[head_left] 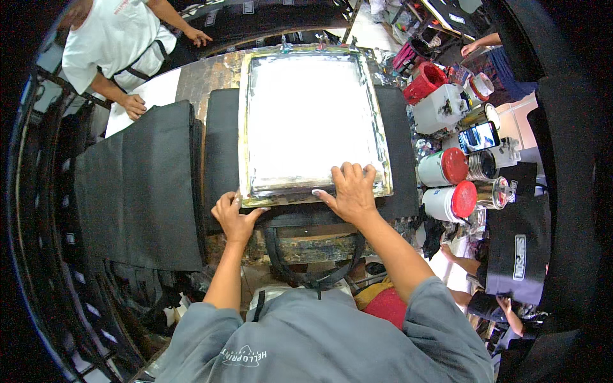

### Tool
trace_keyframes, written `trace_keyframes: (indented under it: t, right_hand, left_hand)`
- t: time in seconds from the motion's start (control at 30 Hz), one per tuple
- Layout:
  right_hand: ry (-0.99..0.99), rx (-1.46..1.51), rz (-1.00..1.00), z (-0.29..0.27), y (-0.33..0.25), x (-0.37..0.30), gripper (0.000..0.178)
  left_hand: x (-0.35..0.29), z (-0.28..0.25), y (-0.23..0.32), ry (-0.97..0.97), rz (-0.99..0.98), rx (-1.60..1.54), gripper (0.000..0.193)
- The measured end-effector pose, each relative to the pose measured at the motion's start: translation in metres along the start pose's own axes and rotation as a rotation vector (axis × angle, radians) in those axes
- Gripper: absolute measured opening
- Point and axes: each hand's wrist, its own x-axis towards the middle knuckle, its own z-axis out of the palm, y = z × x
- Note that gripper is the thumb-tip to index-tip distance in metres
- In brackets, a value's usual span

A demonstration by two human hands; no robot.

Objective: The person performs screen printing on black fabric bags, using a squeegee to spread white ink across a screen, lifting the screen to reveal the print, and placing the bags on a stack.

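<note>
Pale lettering [246, 357] on grey shirt [345, 338], black fabric [501, 249].

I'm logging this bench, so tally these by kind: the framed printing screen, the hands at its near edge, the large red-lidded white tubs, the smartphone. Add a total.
Framed printing screen: 1
Hands at its near edge: 2
Large red-lidded white tubs: 2
Smartphone: 1
Total: 6

Grey shirt [345, 338], short sleeves [435, 316], white print [244, 357]

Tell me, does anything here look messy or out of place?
Nothing is plainly broken, but the framed printing screen has dark smears and yellowish stains around its rim. To its right, a lit smartphone sits among red-lidded tubs and a white jug, perhaps an odd spot for electronics.
</note>
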Motion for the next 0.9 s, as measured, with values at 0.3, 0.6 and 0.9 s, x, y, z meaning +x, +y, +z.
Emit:
trace_keyframes:
  t: [0.3, 0.6, 0.9]
  right_hand:
    - [0.507, -0.167, -0.138, -0.157, 0.016, 0.108, 0.053]
    - [0.508, -0.191, -0.079, -0.224, 0.021, 0.176, 0.057]
    - [0.491, -0.113, -0.092, -0.238, 0.028, 0.2, 0.058]
  left_hand:
    - [0.087, -0.085, 0.08, 0.361, 0.024, -0.999, 0.085]
    - [0.039, -0.021, -0.011, -0.242, -0.573, 0.038, 0.107]
    - [0.13, -0.203, 0.005, -0.002, -0.435, -0.486, 0.044]
